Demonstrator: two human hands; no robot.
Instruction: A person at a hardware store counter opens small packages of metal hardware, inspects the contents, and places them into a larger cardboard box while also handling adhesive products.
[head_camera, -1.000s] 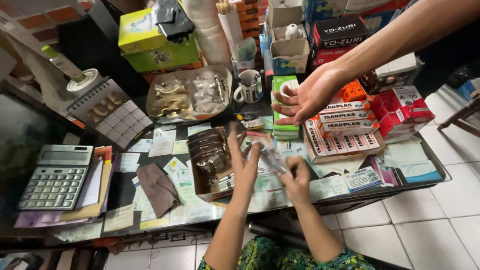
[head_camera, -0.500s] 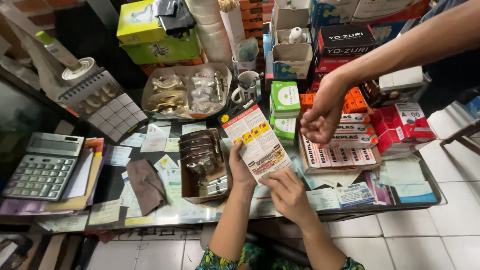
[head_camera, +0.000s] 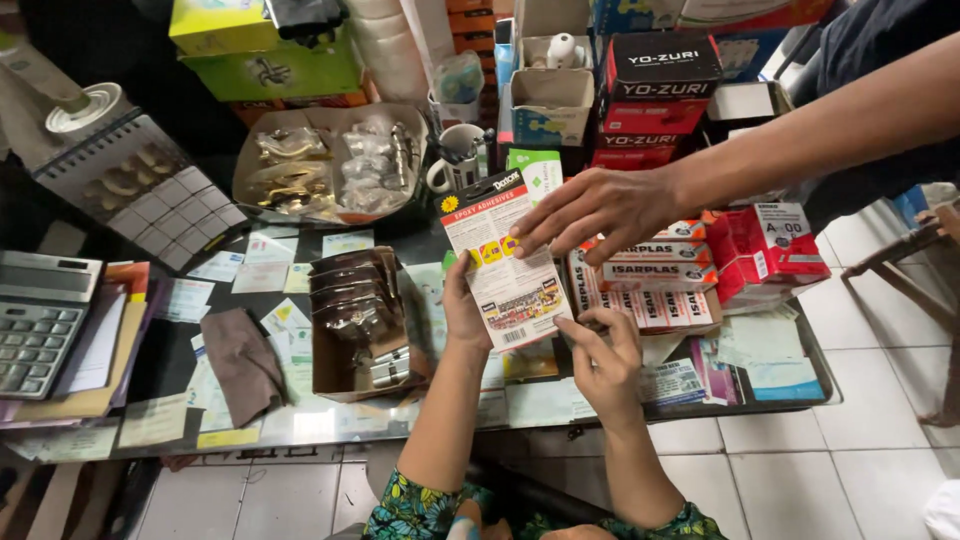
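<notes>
Card (head_camera: 507, 265), flat white printed adhesive pack w/ yellow strip, frame centre, now tilted more upright vs 0.5 s ago. Left hand (head_camera: 462, 312) pinches its left edge; right hand (head_camera: 604, 358) loosely curled, fingertip at lower corner. Co-worker's hand (head_camera: 600, 210) (from upper right) has moved onto card top. Glass countertop (head_camera: 300, 425) over paper slips, white tile floor (head_camera: 780, 470) below.

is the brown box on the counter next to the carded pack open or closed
Open. The brown cardboard box has no lid over it, and the dark plastic-wrapped packets and metal pieces inside show from above. It sits just left of the left hand.
</notes>
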